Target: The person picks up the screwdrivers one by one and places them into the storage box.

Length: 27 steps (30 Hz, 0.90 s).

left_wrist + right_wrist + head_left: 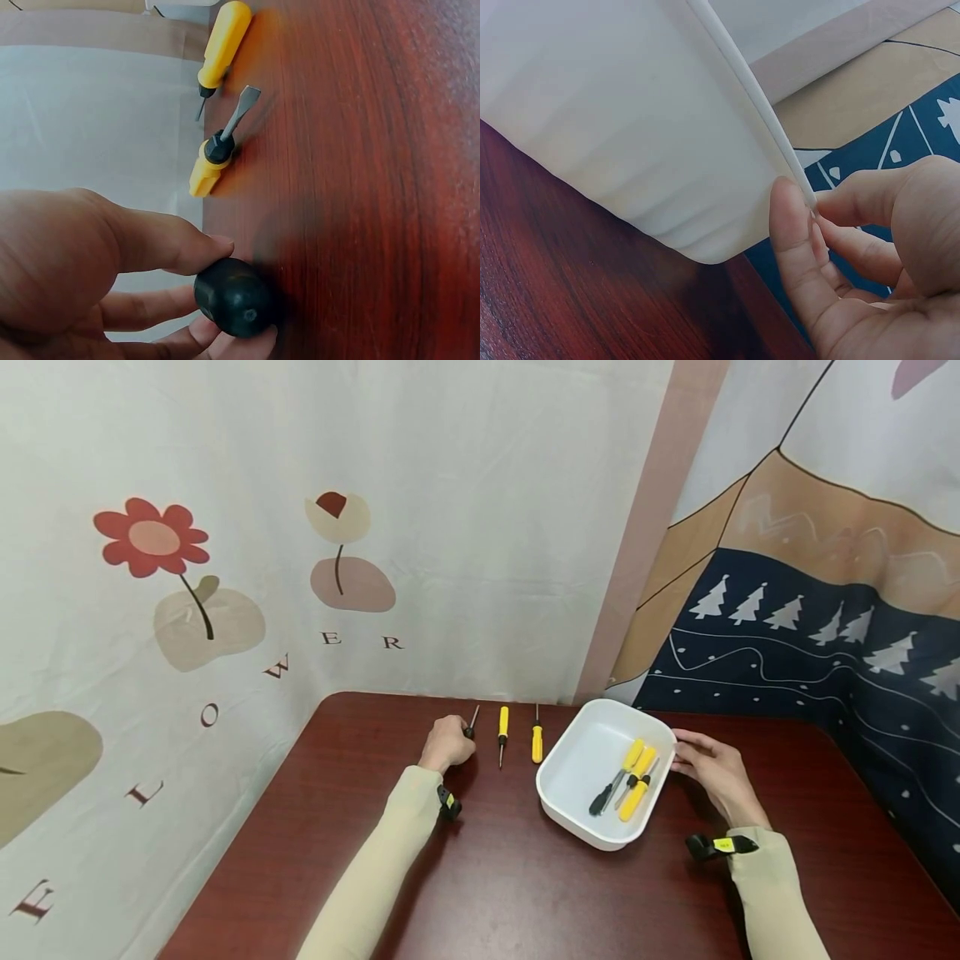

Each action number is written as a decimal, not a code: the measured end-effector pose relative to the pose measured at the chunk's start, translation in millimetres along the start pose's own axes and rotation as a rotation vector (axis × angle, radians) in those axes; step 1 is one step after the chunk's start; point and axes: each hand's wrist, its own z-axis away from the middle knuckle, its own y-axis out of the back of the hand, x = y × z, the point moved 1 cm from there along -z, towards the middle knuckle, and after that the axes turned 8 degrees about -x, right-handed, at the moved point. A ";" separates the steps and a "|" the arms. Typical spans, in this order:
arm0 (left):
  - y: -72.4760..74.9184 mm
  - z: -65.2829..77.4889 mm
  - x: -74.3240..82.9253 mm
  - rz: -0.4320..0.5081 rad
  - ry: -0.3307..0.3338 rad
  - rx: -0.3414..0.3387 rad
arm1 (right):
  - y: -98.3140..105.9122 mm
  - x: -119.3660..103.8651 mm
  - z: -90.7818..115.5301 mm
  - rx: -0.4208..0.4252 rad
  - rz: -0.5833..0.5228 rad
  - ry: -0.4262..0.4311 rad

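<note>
My left hand (447, 743) grips a screwdriver by its black handle (236, 300), down at the table near its back edge. Its shaft points away from me in the head view. Just right of that hand lies a yellow screwdriver (503, 724), tip toward me; beyond it another yellow screwdriver (537, 745) has its tip toward the wall. A white plastic tub (583, 760) stands farther right, with several screwdrivers (637, 779) inside, mostly yellow-handled. My right hand (716, 772) pinches the tub's right rim (761, 109) between thumb and fingers.
The dark red wooden table (495, 893) reaches back to a pale printed curtain (480, 527). At the right hangs dark blue cloth with white trees (783, 614). Each wrist wears a small black camera on a strap.
</note>
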 end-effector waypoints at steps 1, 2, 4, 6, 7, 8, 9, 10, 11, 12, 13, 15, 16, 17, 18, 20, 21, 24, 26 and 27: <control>0.2 0.2 -0.1 0.006 0.000 0.000 | 0.0 0.4 -0.2 0.003 0.002 0.000; 0.3 0.4 -0.4 0.012 0.002 0.000 | 0.0 0.9 -0.2 0.006 0.003 0.001; 0.6 0.9 -0.7 0.021 0.003 -0.006 | -0.1 1.2 -0.2 0.010 0.005 0.000; 0.7 1.9 -1.5 0.031 0.000 -0.003 | -0.2 1.2 0.0 0.016 0.007 -0.001; 0.8 2.7 -1.6 0.038 -0.001 -0.003 | -0.2 1.1 -0.1 0.017 0.009 -0.002; 0.8 3.2 -1.8 0.045 0.001 -0.005 | -0.4 0.9 0.1 0.018 0.009 -0.002; 0.8 3.8 -1.8 0.049 0.001 -0.005 | -0.4 0.7 -0.1 0.018 0.009 -0.002; 0.8 4.5 -1.8 0.054 0.003 -0.006 | -0.2 0.6 -0.3 0.018 0.009 0.000; 1.0 5.2 -1.6 0.057 0.001 -0.005 | -0.4 0.3 -0.1 0.018 0.008 0.002; 1.3 5.8 -1.2 0.055 0.001 -0.004 | -0.4 0.2 0.0 0.018 0.008 0.003; 1.4 6.6 -0.8 0.056 0.003 -0.004 | -0.4 0.3 -0.1 0.017 0.007 0.005; 1.5 8.2 0.1 0.054 0.002 0.002 | -0.3 0.8 -0.6 0.013 0.007 0.008; 1.7 9.0 0.9 0.058 0.001 0.003 | -0.3 0.8 -0.4 0.012 0.008 0.009; 1.7 10.0 1.8 0.064 0.000 0.005 | -0.4 0.8 -0.2 0.011 0.010 0.010; 1.7 11.1 2.8 0.072 -0.001 0.006 | -0.2 1.0 -0.2 0.010 0.013 0.011; 1.4 13.4 5.1 0.096 -0.005 0.010 | 0.2 1.6 -0.6 0.011 0.016 0.014; 1.3 14.5 6.3 0.104 -0.009 0.011 | 0.3 1.7 -0.5 0.012 0.017 0.016; 0.7 17.5 10.2 0.133 -0.021 0.021 | 0.3 2.2 -0.6 0.017 0.018 0.018; 0.4 19.2 12.5 0.143 -0.031 0.031 | 0.3 2.4 -0.4 0.017 0.019 0.021; 0.2 20.0 13.6 0.148 -0.037 0.033 | 0.3 2.5 -0.2 0.017 0.019 0.021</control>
